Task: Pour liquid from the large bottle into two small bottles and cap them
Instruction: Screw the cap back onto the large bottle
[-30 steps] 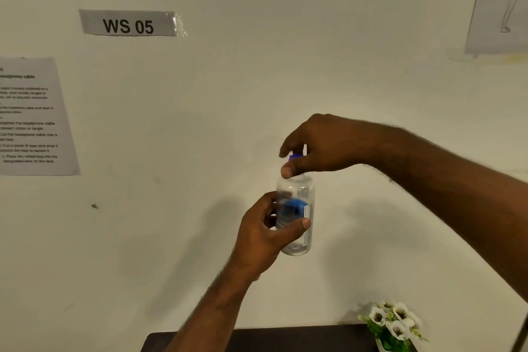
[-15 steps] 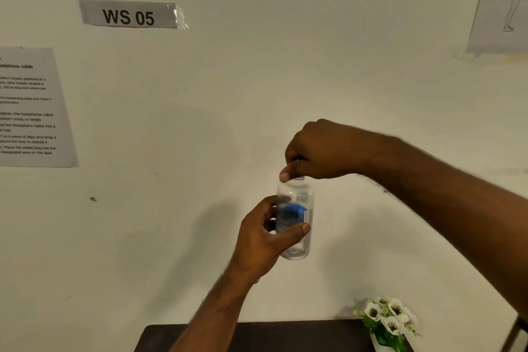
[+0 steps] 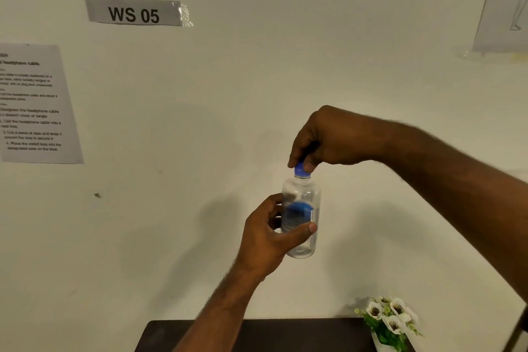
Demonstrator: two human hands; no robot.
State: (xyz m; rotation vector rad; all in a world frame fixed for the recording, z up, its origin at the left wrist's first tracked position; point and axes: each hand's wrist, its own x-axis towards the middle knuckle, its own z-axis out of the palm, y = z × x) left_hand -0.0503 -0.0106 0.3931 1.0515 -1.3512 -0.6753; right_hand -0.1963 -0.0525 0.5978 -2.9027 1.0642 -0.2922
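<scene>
A small clear plastic bottle (image 3: 303, 200) with a blue label is held upright in the air in front of the wall. My left hand (image 3: 267, 237) grips its body, thumb across the front. My right hand (image 3: 323, 140) comes from above and pinches the blue cap (image 3: 300, 170) that sits on the bottle's neck. The large bottle and the other small bottle are out of view.
The dark table's far edge (image 3: 285, 328) shows at the bottom. A white pot of white flowers (image 3: 390, 323) stands on it at the right. Papers and a "WS 05" sign (image 3: 133, 12) hang on the white wall.
My right hand has turned on the cap, so the blue cap now shows below my fingers. The bottle stays in my left hand at about the same height.
</scene>
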